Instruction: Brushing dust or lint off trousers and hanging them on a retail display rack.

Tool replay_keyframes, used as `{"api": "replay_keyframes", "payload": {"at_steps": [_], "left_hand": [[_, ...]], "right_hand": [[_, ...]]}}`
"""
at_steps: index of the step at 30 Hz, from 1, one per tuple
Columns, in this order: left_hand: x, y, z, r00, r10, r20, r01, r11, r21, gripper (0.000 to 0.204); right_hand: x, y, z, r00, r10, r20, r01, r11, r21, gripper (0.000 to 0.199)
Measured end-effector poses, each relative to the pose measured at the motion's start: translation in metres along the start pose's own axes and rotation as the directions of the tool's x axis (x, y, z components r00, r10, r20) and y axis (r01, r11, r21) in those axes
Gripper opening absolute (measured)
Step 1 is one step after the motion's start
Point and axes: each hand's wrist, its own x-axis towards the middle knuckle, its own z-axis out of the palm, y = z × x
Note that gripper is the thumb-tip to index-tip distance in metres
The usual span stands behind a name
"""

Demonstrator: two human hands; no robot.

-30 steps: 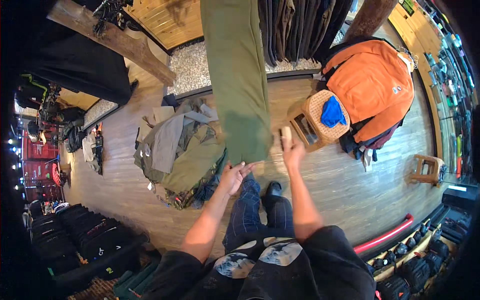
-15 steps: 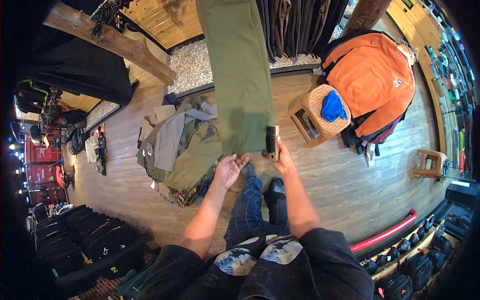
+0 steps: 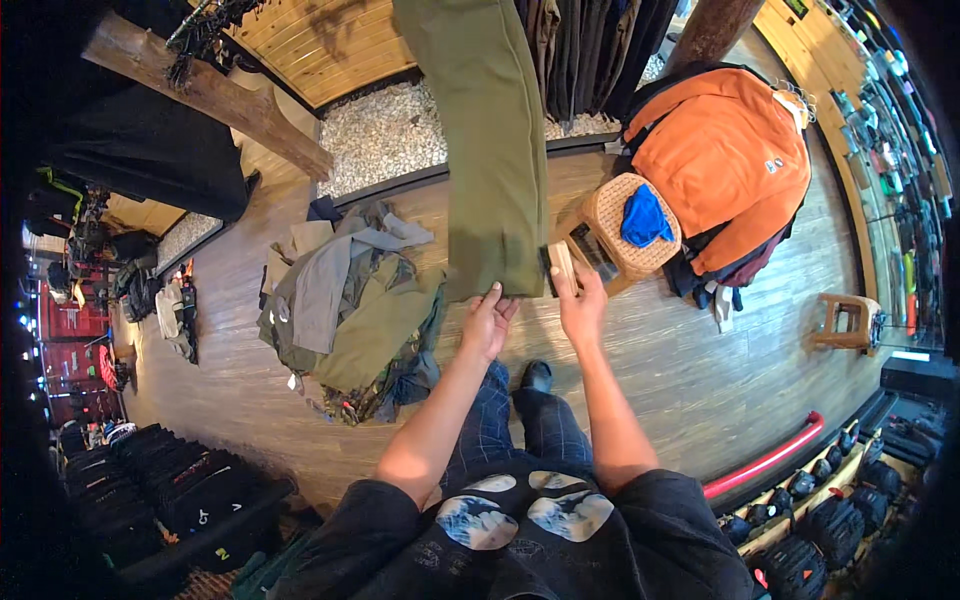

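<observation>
A long olive-green garment, seemingly a trouser leg [image 3: 495, 180], hangs down in front of me from the upper edge. My left hand [image 3: 487, 328] pinches its lower hem, thumb in front and fingers partly behind the cloth. Just right of that hem, my right hand [image 3: 583, 308] grips a clothes brush [image 3: 564, 268] by its pale wooden back. Dark bristles on the brush face left, toward the cloth's edge. Whether they touch the fabric I cannot tell.
A heap of clothes [image 3: 350, 310] lies on the wooden floor at left. On the right, a woven-top stool [image 3: 640, 255] bears a blue cloth [image 3: 645, 216], beside an orange sweatshirt [image 3: 725, 155] over other hanging clothes. Farther right are a small wooden stool [image 3: 845, 322] and a red rail [image 3: 765, 460].
My right hand has turned the brush, showing more of its wooden back, and has shifted slightly right. My left hand has moved right and now has the hem between thumb and fingers.
</observation>
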Motion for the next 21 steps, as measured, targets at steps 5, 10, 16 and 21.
{"api": "replay_keyframes", "payload": {"at_steps": [5, 10, 16, 21], "left_hand": [[-0.016, -0.007, 0.013, 0.997, 0.081, -0.015, -0.080, 0.996, 0.039, 0.010], [-0.019, -0.007, -0.020, 0.992, 0.093, -0.082, -0.092, 0.995, 0.025, 0.009], [-0.035, -0.001, 0.001, 0.989, 0.048, -0.142, -0.046, 0.999, 0.017, 0.012], [-0.043, 0.000, -0.049, 0.991, 0.087, -0.097, -0.086, 0.996, 0.022, 0.012]], "right_hand": [[0.017, -0.016, 0.007, 0.814, -0.509, 0.279, 0.488, 0.861, 0.146, 0.028], [0.058, -0.004, 0.003, 0.926, -0.339, 0.167, 0.352, 0.934, -0.056, 0.025], [0.069, 0.040, 0.019, 0.952, -0.023, 0.306, 0.112, 0.954, -0.277, 0.025], [0.028, -0.028, 0.058, 0.840, -0.441, 0.315, 0.422, 0.897, 0.130, 0.028]]}}
